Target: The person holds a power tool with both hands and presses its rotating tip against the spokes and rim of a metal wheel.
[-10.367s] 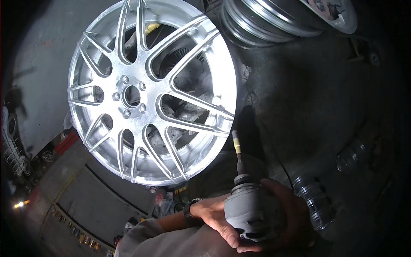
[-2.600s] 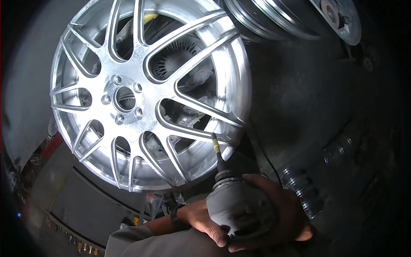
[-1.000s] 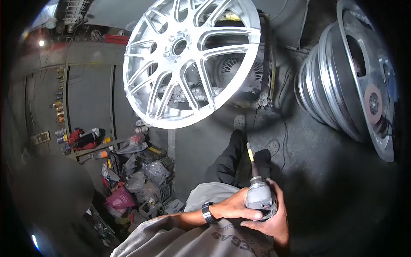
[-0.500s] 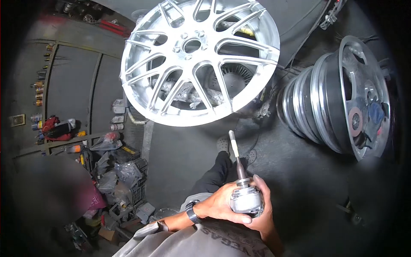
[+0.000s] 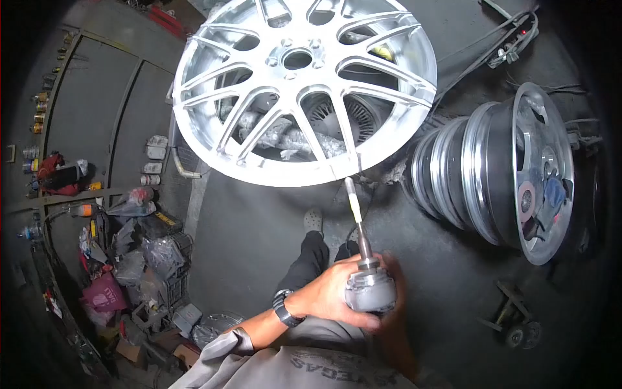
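Under alloy wheel [image 5: 288,78], left hand [image 5: 326,297] and right hand [image 5: 392,305], grip tight around grinder [image 5: 369,293].

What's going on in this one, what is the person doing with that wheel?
A person stands on a dark workshop floor and grips a grey rotary grinder in both hands. The left hand, with a watch on its wrist, wraps the body from the side, and the right hand cups it from behind. The tool's long shaft points at the lower lip of a bare multi-spoke alloy wheel; whether the tip touches the metal cannot be told. A second wheel sits to the right.
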{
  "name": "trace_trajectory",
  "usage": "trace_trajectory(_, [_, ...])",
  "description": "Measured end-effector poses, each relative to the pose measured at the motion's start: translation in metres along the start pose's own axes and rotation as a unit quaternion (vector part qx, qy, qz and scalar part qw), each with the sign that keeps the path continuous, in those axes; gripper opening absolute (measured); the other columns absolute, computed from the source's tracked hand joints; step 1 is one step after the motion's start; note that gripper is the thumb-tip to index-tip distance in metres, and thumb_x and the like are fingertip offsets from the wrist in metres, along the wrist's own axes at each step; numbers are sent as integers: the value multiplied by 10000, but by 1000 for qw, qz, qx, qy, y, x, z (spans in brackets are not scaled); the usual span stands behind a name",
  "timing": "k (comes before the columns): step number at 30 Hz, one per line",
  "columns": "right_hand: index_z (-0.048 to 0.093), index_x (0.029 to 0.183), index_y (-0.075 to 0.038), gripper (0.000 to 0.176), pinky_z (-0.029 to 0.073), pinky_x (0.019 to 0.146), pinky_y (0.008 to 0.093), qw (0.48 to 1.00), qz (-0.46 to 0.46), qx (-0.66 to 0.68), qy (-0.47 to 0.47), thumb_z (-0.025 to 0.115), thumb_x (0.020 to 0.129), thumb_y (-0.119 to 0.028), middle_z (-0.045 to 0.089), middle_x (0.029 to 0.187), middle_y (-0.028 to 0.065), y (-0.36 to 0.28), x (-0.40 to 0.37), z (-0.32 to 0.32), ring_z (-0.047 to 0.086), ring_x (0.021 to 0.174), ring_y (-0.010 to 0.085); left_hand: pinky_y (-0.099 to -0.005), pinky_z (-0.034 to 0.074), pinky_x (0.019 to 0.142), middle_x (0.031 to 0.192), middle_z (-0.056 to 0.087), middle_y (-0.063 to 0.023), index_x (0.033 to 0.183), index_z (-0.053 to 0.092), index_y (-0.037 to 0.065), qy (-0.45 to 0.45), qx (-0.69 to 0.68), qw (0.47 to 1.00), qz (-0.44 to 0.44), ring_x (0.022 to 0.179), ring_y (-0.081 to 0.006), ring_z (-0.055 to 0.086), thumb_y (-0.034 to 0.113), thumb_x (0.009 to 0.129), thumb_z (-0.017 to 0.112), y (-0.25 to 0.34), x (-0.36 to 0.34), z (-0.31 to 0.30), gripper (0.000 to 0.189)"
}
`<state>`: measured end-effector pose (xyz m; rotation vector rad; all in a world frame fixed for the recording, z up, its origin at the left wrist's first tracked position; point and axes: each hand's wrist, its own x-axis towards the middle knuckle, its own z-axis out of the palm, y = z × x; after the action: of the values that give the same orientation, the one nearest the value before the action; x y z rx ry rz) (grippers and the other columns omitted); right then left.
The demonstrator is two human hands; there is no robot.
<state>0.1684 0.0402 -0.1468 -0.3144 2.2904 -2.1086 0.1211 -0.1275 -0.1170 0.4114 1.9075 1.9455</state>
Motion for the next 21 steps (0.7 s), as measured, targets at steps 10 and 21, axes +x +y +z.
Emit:
trace_trajectory(10, [327,1401,24,867,434,1015,414,998,-43,-3,-44,833,708,-98,494,1334,218,24,20,-3,543,1188,309,-398,447,931,1173,583,-220,1143,581,-70,124,-147,980,57,1025,-353,594,675,904,427,-40,2,17,798])
trace_trajectory(21, [263,1441,-48,950,453,988,416,986,29,139,-90,841,688,-54,505,1321,231,41,29,-5,571,1151,297,-391,458,910,1102,623,-238,1124,600,-119,233,-180,955,-36,1009,-343,620,617,977,60,-56,8,39,925])
